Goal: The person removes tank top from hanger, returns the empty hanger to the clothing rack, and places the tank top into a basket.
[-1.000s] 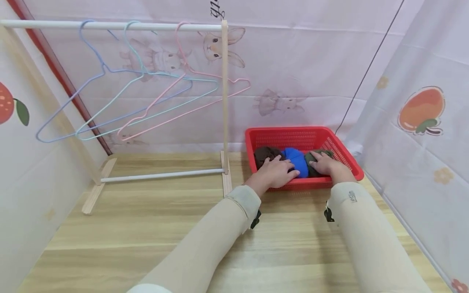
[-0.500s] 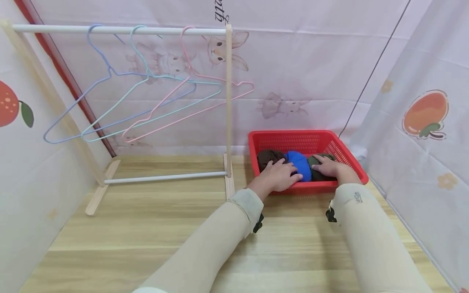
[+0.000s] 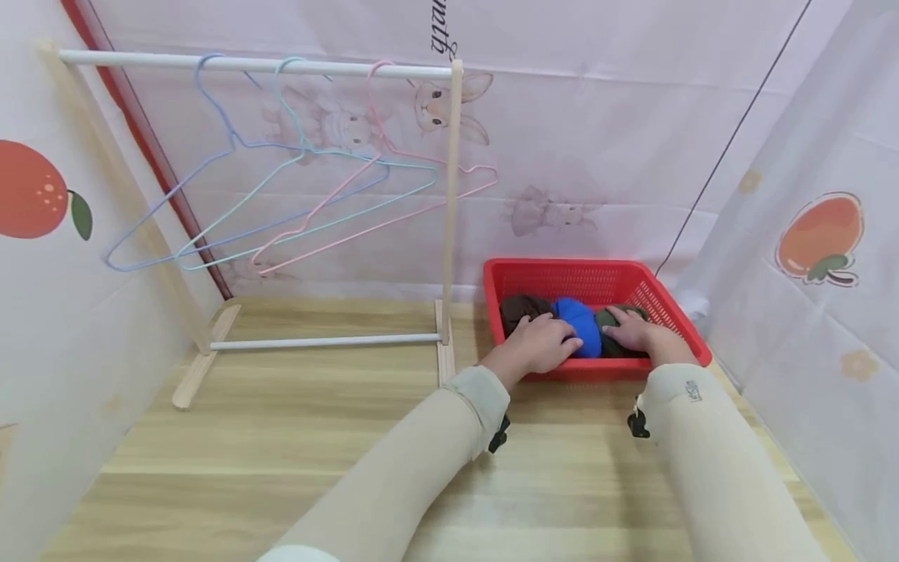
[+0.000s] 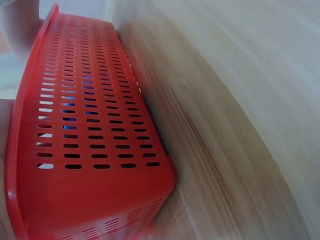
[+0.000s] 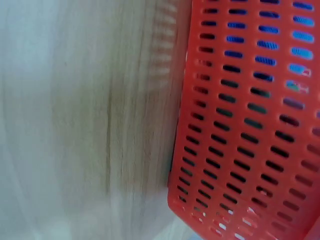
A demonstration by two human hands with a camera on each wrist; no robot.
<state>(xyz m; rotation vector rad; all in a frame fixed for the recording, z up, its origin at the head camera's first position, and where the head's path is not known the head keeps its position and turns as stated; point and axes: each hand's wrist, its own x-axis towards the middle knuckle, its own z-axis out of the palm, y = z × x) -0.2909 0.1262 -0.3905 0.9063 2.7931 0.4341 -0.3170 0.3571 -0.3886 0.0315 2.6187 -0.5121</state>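
Three rolled-up cloths lie side by side in a red plastic basket [image 3: 583, 373] in the head view: a dark brown one [image 3: 518, 311], a bright blue one [image 3: 584, 332] and a dark green one [image 3: 618, 343]. My left hand [image 3: 539, 345] reaches over the basket's front rim, with fingers on the brown cloth and thumb beside the blue one. On the green cloth rests my right hand [image 3: 635, 334], fingers laid across its top. Both wrist views look at the basket's slotted outer wall, where blue shows through the holes.
Left of the basket stands a wooden rack with a white top rail [image 3: 140, 59]. From it hang a blue hanger [image 3: 168, 195], a mint hanger [image 3: 246, 187] and a pink hanger [image 3: 330, 195]. Printed curtains enclose the wooden table [image 3: 316, 421] at back and sides.
The whole scene has shifted slightly right and down in the head view. The left hand's fingers, spread earlier, have drawn closer together. The right hand stays on the green cloth.
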